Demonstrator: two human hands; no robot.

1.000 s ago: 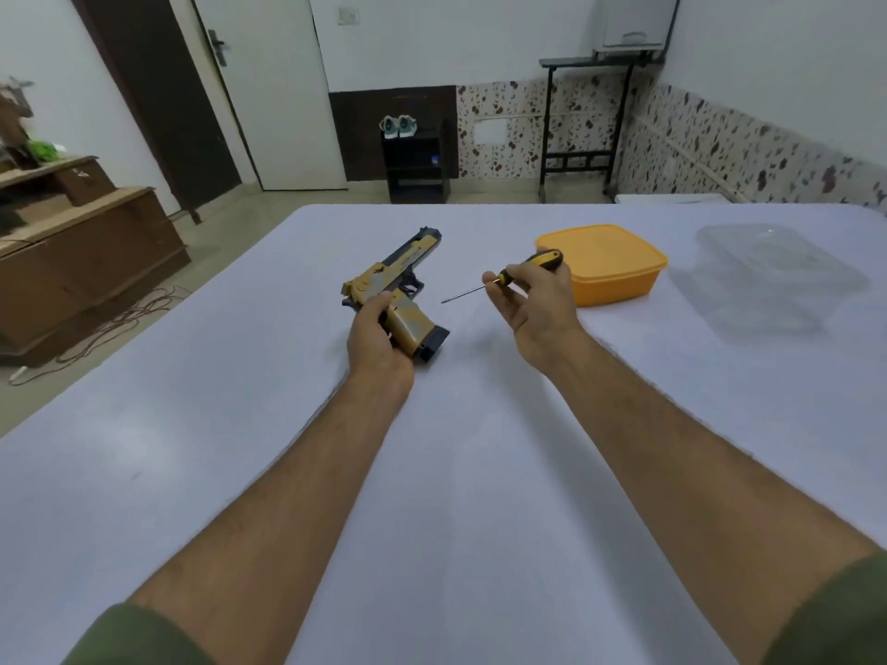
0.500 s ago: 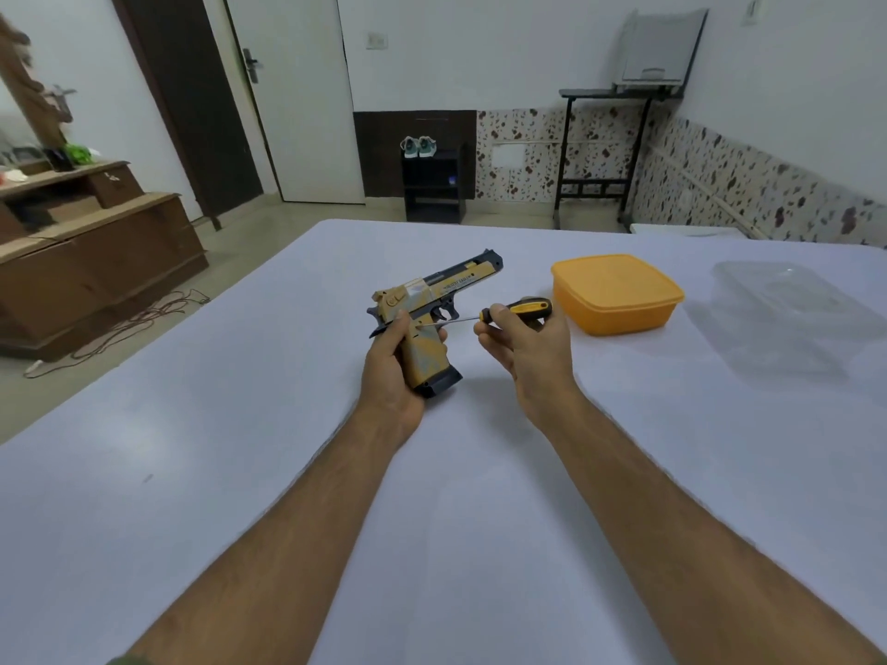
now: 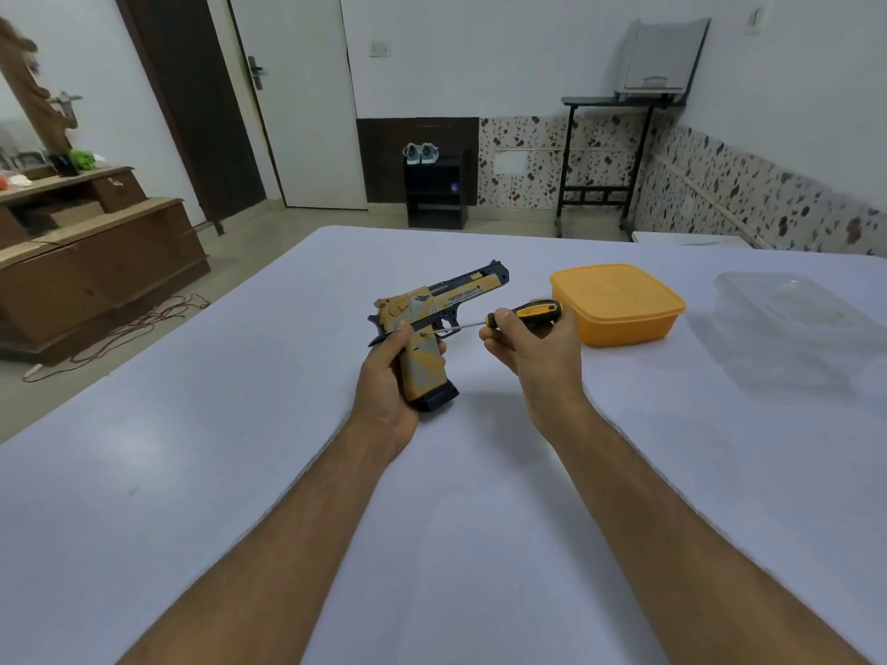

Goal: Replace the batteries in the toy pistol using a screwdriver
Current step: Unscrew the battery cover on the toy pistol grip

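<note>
Head view: my left hand (image 3: pixel 389 381) grips the toy pistol (image 3: pixel 434 324) by its handle above the white table (image 3: pixel 240 472), barrel toward two o'clock. My right hand (image 3: pixel 533 348) pinches the screwdriver (image 3: pixel 523 313), its tip at the grip's upper side. An orange box (image 3: pixel 619 304) sits at three o'clock of the pistol, a clear container (image 3: pixel 792 328) beyond

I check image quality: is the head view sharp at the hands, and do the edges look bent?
Head view: toy pistol and screwdriver sharp, lettering partly readable; soft shadows on the table; wide-angle bending curves walls and table edge.
</note>
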